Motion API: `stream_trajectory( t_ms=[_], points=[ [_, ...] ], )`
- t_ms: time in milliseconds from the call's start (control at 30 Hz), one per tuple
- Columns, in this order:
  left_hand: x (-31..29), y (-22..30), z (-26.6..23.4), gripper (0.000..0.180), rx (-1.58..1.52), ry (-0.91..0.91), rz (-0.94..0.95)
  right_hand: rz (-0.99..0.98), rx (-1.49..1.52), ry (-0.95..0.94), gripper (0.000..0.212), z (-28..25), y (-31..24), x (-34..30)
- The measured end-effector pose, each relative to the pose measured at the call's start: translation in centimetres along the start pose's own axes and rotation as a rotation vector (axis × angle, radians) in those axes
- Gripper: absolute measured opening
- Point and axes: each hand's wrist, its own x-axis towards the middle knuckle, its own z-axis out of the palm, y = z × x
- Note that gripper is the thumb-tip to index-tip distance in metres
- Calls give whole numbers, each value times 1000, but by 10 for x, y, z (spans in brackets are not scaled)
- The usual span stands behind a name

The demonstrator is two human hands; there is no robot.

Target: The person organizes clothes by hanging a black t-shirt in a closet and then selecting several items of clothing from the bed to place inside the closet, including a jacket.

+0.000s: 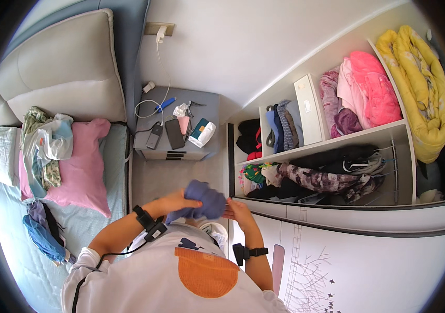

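In front of my body is a folded blue-purple cloth garment point(204, 198), bunched into a compact bundle. My left hand point(183, 202) grips it from the left, the thumb lying across its front. At the bundle's right end is my right hand point(239, 213), its fingers stretched toward the cloth and their tips at its edge. Whether those fingertips press on the fabric is hard to see. Both wrists wear black strapped devices.
To the left, a bed point(11, 219) holds a pink pillow point(84, 172) and piled clothes point(47, 146). A grey nightstand point(201, 99) carries a phone point(174, 134) and small items. An open wardrobe point(407, 172) on the right holds folded clothes and a yellow quilt point(415, 94).
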Motion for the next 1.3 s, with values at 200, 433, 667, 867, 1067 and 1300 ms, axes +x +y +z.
stream_trajectory(
  t_ms=[200, 433, 667, 867, 1067, 1300],
  points=[
    [-66, -18, -58, 32, -188, 589, 12, -58, -369, 67, 32, 15, 74, 31],
    [-129, -157, -128, 72, -148, 1107, -344, 51, -609, -80, 27, 24, 130, 26],
    [-208, -138, -124, 78, -651, 1154, -250, 74, -789, -92, 27, 44, 127, 37],
    [-225, -122, -155, 51, -342, 991, 88, -61, -909, -160, 27, 59, 125, 54],
    [-267, -24, -118, 41, 47, 1276, 243, 2, -942, -173, 25, 69, 134, 42],
    [-363, -62, -73, 47, -138, 1653, 720, 11, -1045, -273, 21, 83, 144, 48]
  ],
)
